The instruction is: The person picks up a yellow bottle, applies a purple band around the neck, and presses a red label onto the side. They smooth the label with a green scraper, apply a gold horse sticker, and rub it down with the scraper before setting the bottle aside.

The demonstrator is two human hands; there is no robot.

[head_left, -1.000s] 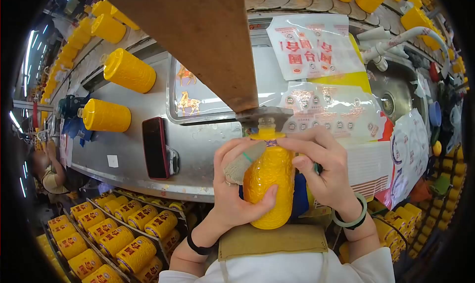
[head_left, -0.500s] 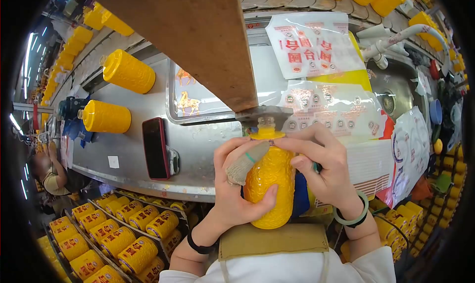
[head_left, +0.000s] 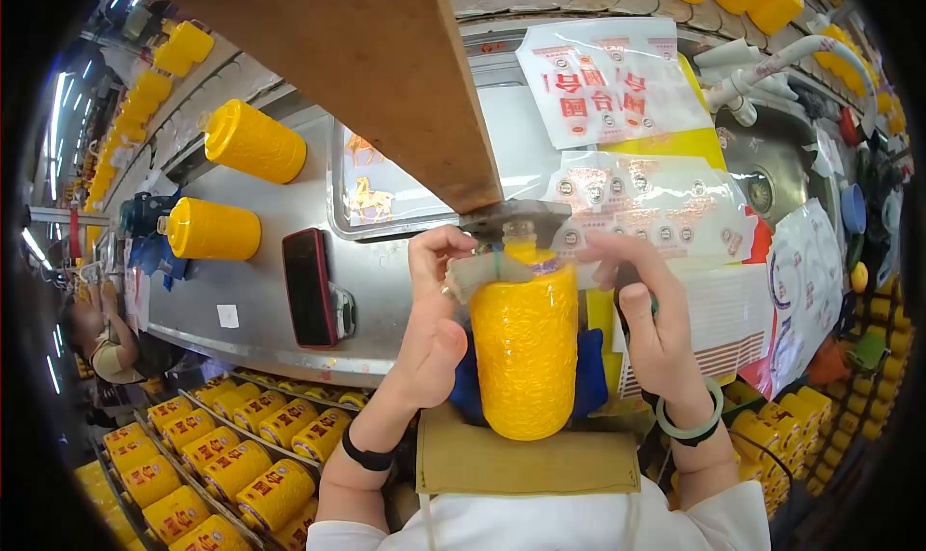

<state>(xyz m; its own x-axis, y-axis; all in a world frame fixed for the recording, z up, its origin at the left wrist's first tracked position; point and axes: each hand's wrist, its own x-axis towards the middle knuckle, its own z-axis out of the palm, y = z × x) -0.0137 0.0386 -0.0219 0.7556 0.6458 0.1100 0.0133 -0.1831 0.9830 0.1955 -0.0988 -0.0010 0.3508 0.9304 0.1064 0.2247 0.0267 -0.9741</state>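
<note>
The yellow embossed bottle (head_left: 526,358) lies neck away from me, its clear top at a dark block on a wooden beam. My left hand (head_left: 434,324) is open beside it. A grey-beige finger sleeve (head_left: 482,271) on one finger reaches over the bottle's shoulder, while the thumb stands off the side. To the right of the shoulder, my right hand (head_left: 661,310) has its forefinger stretched out, blurred by motion. A dark slim object (head_left: 627,279) is held in that hand; its kind cannot be made out. Blue cloth (head_left: 590,373) shows under the bottle.
The wooden beam (head_left: 357,79) slants over the bench. Two yellow bottles (head_left: 217,229) and a phone (head_left: 306,289) are on the left. Printed transfer sheets (head_left: 617,83) lie behind, with a sink (head_left: 772,165) to the right. Labelled bottles (head_left: 275,493) fill racks below left.
My left thumb and palm have come away from the bottle's side. The right hand has moved off the shoulder to the right. The bottle now shows more fully.
</note>
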